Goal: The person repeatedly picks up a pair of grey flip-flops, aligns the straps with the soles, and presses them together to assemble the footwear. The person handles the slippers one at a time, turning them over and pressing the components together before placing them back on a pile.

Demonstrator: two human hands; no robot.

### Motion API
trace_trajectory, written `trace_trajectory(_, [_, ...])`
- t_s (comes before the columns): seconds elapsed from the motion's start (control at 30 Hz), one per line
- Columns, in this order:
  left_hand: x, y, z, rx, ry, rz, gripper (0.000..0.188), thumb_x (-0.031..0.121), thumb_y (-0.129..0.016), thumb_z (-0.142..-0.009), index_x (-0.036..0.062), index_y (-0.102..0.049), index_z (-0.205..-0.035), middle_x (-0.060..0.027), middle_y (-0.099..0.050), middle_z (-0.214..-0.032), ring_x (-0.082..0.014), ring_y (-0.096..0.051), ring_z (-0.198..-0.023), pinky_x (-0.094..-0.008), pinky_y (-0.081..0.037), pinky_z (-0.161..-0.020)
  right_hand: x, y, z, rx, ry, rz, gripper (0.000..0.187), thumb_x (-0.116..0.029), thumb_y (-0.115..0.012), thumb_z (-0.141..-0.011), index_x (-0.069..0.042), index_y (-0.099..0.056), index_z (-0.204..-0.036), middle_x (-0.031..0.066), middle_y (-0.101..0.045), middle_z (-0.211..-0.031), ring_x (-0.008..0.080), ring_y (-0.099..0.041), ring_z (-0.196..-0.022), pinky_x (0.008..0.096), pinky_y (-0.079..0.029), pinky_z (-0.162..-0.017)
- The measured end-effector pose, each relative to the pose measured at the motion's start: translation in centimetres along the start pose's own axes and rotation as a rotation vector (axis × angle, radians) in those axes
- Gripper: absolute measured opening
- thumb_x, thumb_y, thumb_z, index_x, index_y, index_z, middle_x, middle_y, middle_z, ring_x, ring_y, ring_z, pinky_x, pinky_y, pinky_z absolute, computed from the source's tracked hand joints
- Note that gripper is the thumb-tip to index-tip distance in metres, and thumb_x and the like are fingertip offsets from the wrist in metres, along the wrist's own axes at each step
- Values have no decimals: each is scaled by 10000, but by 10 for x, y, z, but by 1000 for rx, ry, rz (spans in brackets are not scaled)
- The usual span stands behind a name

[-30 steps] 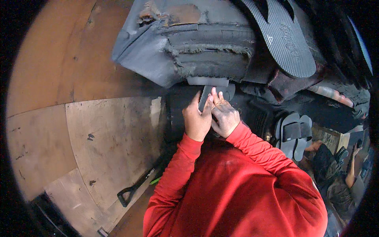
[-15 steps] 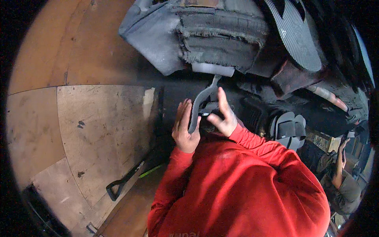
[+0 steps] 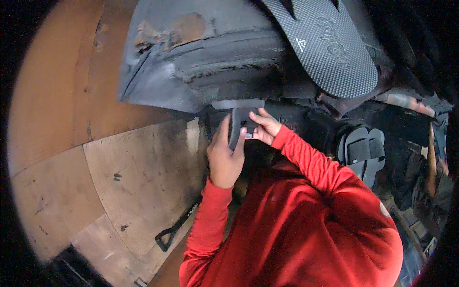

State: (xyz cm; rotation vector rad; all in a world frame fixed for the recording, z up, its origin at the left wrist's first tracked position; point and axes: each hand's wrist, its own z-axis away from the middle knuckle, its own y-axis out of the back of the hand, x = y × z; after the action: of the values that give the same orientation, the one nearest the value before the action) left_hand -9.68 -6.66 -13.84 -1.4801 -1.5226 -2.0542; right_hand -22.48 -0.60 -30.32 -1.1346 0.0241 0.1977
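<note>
A dark grey slide sandal [image 3: 233, 128] is between my hands, its sole edge standing nearly upright. My left hand [image 3: 224, 160] closes round its near end, fingers on the left face and thumb on the right. My right hand [image 3: 264, 128] grips its right side, by the strap; part of the strap is hidden behind the fingers. Just beyond the sandal lies a pale roller [image 3: 237, 104], set under a worn dark cloth-covered housing [image 3: 215, 71]. Whether sandal and roller touch, I cannot tell.
A large textured grey flip-flop sole [image 3: 330, 52] hangs over the housing. A pair of grey slide sandals [image 3: 362, 153] rests to the right. Brown wooden boards [image 3: 143, 167] line the left, with a black D-shaped handle [image 3: 165, 239] below. Another person's arm [image 3: 431, 165] shows at far right.
The sandal has turned and come down from the roller, showing less of its length. My right hand has gone from spread fingers to a grip on it. The view has shifted.
</note>
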Motion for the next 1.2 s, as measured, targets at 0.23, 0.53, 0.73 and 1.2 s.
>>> trace_trajectory(0.23, [14,-27,-14,13,182,73,338,176,-612,-966,-18,-596,-1243,-223,-687,-1100,-300,-687,-1020,-366,-509,-862,-34,-4,45,292,-61,166,883,-217,-719,-906,-261,-74,-1508,179,-546,-1288,389,-642,-1071,579,-581,-834])
trace_trajectory(0.53, [27,22,31,140,-51,-13,451,143,-620,-940,-50,-498,-1329,-221,-571,-1279,-353,-575,-1168,-425,-434,-1003,-27,-48,16,-69,-54,174,549,-141,-693,-919,-136,-331,-1332,140,-589,-1238,340,-695,-978,510,-609,-802])
trace_trajectory(0.73, [15,-25,-13,-162,155,153,415,227,-597,-972,-23,-535,-1299,-277,-653,-1115,-394,-661,-1039,-414,-510,-856,-41,2,40,156,-103,132,1023,-207,-699,-921,-289,113,-1539,156,-566,-1262,352,-641,-1082,596,-557,-870])
trace_trajectory(1.2, [68,44,38,74,16,50,404,53,-565,-951,-67,-513,-1334,-240,-630,-1233,-310,-648,-1116,-370,-485,-949,-39,-82,51,-81,-107,224,734,-159,-685,-927,-144,-187,-1467,143,-610,-1212,336,-685,-1006,527,-607,-799])
